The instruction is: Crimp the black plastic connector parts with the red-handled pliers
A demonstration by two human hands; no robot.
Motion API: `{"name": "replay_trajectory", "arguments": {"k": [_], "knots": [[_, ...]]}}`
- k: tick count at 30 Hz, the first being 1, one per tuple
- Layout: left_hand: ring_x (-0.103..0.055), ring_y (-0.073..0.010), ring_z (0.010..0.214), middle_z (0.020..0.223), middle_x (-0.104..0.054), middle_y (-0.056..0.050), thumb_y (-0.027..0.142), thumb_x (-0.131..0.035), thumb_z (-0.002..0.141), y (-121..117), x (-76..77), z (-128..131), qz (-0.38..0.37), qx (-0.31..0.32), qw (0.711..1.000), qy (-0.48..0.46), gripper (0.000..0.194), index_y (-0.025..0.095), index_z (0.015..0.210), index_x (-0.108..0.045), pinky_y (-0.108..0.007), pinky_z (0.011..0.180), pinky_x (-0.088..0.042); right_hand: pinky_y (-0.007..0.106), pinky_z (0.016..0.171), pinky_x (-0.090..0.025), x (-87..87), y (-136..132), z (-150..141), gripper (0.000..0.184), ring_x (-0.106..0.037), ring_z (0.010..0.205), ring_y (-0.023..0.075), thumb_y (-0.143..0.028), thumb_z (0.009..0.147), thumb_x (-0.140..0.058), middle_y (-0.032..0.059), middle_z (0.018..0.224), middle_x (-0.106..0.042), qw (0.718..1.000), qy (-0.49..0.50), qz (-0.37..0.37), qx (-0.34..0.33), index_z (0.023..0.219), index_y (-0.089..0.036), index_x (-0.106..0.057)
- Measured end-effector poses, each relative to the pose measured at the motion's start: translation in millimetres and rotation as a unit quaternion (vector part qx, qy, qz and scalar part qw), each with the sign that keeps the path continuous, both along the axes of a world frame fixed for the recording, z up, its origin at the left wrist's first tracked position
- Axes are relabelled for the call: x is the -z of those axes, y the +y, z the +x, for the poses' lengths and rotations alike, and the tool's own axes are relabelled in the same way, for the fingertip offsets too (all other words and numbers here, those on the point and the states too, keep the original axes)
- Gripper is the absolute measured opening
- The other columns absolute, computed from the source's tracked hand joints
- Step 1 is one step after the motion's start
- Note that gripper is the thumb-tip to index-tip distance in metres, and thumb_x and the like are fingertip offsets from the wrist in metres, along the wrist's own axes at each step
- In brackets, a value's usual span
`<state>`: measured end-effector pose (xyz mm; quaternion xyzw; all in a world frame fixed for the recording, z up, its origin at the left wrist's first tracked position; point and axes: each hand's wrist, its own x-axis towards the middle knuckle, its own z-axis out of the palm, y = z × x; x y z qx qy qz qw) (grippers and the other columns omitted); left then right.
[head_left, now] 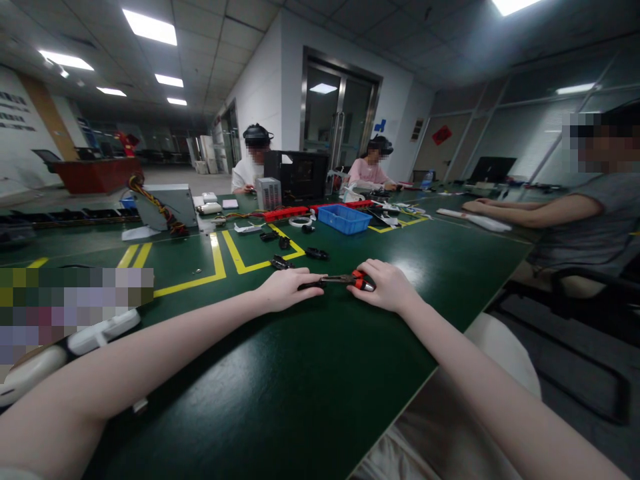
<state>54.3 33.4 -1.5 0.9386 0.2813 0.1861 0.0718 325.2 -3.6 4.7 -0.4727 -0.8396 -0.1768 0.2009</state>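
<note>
Over the glossy green tabletop (270,400), the right hand (387,283) grips red-handled metal pliers (343,279); the left hand (285,291) pinches something dark (310,285). Wall lettering (14,100) is blurred.

Beyond the far edge of the glossy green surface (280,393), a white wall (255,87) juts out beside metal-framed glass doors (327,110). Past the far left corner, a red-brown desk (95,176) stands on pale floor (173,179). Rectangular lights (150,27) glow in the panelled ceiling (205,33). Past the far right corner, a red diamond-shaped decoration (442,135) hangs near a glass partition (535,130); a black chair (580,283) stands by the right edge.
</note>
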Motion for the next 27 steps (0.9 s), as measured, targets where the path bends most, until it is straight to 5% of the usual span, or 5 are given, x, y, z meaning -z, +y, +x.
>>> {"name": "replay_trajectory", "arguments": {"k": [27], "knots": [[-0.06, -0.0158, 0.08, 0.092, -0.061, -0.002, 0.045, -0.048, 0.095, 0.3, -2.3, -1.3, 0.005, 0.047, 0.999, 0.008, 0.042, 0.029, 0.134, -0.052, -0.023, 0.066, -0.041, 0.029, 0.064, -0.038, 1.0, -4.0, -5.6, 0.033, -0.054, 0.071, 0.0176, -0.05, 0.085, -0.052, 0.0072, 0.081, -0.059, 0.998, -0.056, 0.037, -0.019, 0.083, -0.017, -0.056]]}}
